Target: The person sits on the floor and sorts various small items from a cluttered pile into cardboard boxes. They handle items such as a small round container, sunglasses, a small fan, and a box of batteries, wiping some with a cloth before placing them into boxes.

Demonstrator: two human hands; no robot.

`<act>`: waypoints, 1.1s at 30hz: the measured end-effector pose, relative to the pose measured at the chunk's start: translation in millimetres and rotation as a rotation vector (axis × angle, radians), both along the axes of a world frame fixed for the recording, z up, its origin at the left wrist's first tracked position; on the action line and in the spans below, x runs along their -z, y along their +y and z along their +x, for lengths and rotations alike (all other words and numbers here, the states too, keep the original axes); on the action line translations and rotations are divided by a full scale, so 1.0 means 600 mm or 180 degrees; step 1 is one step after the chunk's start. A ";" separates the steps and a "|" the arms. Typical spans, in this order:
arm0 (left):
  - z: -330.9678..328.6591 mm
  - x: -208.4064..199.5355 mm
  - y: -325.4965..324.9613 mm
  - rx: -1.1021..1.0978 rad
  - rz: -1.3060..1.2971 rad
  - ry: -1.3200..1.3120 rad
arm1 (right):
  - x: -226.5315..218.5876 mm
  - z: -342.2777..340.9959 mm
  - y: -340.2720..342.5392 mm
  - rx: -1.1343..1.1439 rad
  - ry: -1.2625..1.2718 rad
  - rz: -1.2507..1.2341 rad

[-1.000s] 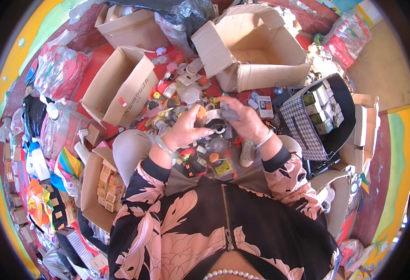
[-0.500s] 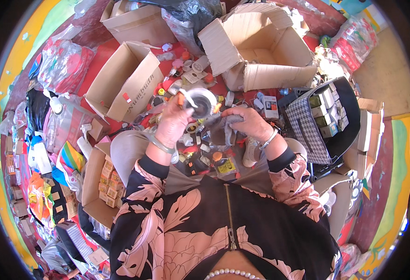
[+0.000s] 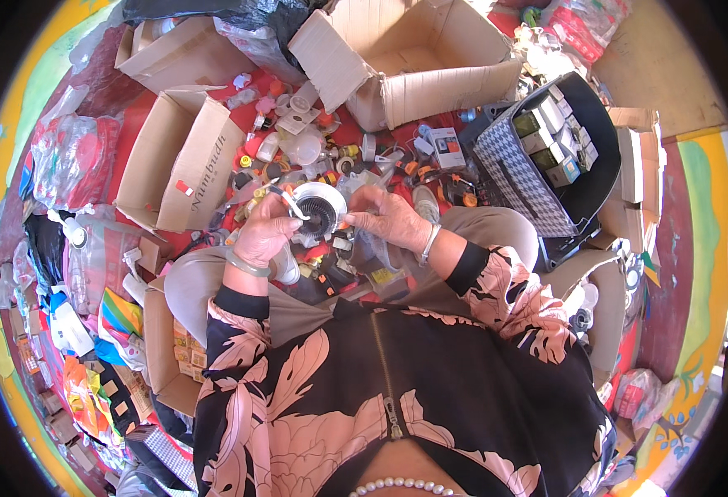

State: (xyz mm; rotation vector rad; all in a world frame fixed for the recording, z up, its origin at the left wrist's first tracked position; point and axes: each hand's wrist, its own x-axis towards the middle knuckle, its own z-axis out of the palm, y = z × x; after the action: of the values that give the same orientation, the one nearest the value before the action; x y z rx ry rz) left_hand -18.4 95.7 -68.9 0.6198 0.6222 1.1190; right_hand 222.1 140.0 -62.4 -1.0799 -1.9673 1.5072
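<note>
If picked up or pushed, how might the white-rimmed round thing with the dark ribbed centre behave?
The white-rimmed round thing would probably roll if set on edge, given its circular outline. It seems stiff, since that outline looks undistorted in the left hand.

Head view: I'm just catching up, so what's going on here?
A person's left hand holds a round thing, white-rimmed and dark inside, up in front of the body. The right hand is at its right edge; whether it grips is unclear. Loose parts lie scattered beneath and beyond the hands. An open carton stands to the left, and a checked bin with small boxes in it to the right.
</note>
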 end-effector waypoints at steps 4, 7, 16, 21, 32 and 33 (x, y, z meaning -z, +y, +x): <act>0.013 0.014 -0.004 0.0265 -0.0257 -0.0370 | 0.011 0.018 -0.013 -0.0634 0.0453 -0.0369; 0.029 0.028 -0.002 0.0299 -0.0320 -0.0466 | 0.017 0.024 -0.024 -0.0258 0.0898 -0.0818; 0.067 0.023 0.022 0.0548 -0.0276 -0.0453 | -0.014 0.072 -0.027 -0.0147 0.0435 -0.0317; 0.111 -0.018 0.017 0.0663 -0.0262 -0.0469 | -0.022 0.101 -0.091 0.0326 0.0532 -0.0152; 0.287 -0.092 0.001 0.0874 0.0272 -0.0587 | -0.119 0.221 -0.154 0.1257 0.1930 -0.0817; 0.302 -0.101 0.005 0.1088 0.0396 -0.0613 | -0.115 0.244 -0.146 0.1195 0.1226 -0.0112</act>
State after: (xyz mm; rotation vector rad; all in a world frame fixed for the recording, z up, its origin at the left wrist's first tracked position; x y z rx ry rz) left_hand 162.6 98.5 -8.4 0.6866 0.2689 0.8862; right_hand 368.6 52.4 6.6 -1.0135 -1.3954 1.4185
